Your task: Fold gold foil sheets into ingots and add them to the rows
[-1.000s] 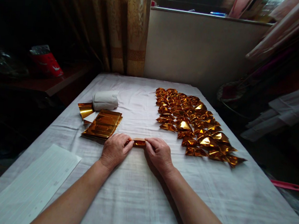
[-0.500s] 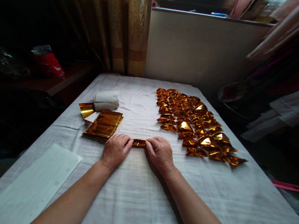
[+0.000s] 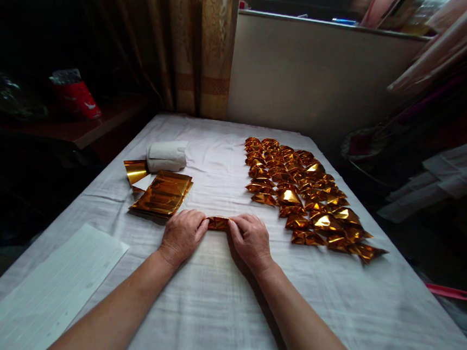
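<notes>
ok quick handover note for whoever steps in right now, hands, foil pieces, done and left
Left hand and right hand: each pinches one end of a small gold foil strip lying on the white tablecloth.
Done: rows of folded gold foil shapes lie to the right.
Left: a stack of flat gold foil sheets beside the left hand, not yet folded, with a rolled white cloth behind it.
Also there: a white lined paper sheet at the near left edge.
</notes>
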`<action>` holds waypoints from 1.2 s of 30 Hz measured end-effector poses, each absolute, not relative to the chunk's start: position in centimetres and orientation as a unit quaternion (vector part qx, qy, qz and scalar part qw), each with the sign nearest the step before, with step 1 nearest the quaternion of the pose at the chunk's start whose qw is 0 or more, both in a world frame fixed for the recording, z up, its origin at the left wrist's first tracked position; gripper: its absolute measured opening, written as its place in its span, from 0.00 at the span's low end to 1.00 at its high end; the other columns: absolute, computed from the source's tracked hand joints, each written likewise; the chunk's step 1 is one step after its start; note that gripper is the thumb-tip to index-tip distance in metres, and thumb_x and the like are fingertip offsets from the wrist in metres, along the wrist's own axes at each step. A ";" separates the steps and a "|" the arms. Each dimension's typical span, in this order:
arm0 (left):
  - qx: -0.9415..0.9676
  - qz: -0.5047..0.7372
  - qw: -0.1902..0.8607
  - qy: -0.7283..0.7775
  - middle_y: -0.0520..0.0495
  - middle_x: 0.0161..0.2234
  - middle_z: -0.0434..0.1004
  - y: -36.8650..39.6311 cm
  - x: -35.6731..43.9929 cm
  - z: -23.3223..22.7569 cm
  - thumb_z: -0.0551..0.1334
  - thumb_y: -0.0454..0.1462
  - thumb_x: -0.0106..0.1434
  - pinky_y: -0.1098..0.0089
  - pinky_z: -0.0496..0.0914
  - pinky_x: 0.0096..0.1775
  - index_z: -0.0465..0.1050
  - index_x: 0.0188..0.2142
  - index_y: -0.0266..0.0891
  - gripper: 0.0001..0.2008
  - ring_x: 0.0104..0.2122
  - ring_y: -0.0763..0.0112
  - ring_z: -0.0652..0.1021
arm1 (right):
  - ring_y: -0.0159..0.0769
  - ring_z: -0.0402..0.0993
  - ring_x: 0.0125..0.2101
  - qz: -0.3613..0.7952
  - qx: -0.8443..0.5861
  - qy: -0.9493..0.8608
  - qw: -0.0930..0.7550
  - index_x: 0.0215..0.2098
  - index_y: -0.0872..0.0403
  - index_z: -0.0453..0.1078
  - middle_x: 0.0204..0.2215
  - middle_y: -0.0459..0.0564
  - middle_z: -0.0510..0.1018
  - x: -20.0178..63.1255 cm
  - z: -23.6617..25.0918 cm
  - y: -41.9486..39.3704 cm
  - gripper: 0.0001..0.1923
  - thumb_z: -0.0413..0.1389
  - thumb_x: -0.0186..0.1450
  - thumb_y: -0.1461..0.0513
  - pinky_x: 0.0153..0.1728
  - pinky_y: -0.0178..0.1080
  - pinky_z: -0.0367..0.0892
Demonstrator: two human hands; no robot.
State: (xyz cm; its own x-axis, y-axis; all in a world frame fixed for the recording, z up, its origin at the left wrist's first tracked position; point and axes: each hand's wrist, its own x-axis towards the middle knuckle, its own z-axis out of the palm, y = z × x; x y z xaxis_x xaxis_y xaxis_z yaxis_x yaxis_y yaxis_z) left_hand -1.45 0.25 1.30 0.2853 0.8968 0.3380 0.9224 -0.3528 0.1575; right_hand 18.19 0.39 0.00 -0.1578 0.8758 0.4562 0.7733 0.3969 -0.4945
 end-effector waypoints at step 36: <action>-0.810 -0.171 0.015 -0.560 0.46 0.32 0.78 -0.1 -0.9 1.6 0.56 0.37 0.68 0.64 0.64 0.37 0.72 0.33 0.40 0.08 0.34 0.63 0.75 | 0.37 0.72 0.32 0.079 -0.514 -0.769 0.372 0.31 0.50 0.76 0.29 0.49 0.78 18.1 0.0 0.4 0.14 0.50 0.69 0.61 0.37 0.38 0.64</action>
State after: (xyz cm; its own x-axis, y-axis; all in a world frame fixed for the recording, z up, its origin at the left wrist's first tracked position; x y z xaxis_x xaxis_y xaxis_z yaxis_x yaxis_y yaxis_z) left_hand -0.94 -0.15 1.57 0.3142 0.9029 0.2935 0.9131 -0.3720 0.1669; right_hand 18.15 0.42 0.00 -0.1951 0.8492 0.4907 0.7311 0.4594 -0.5044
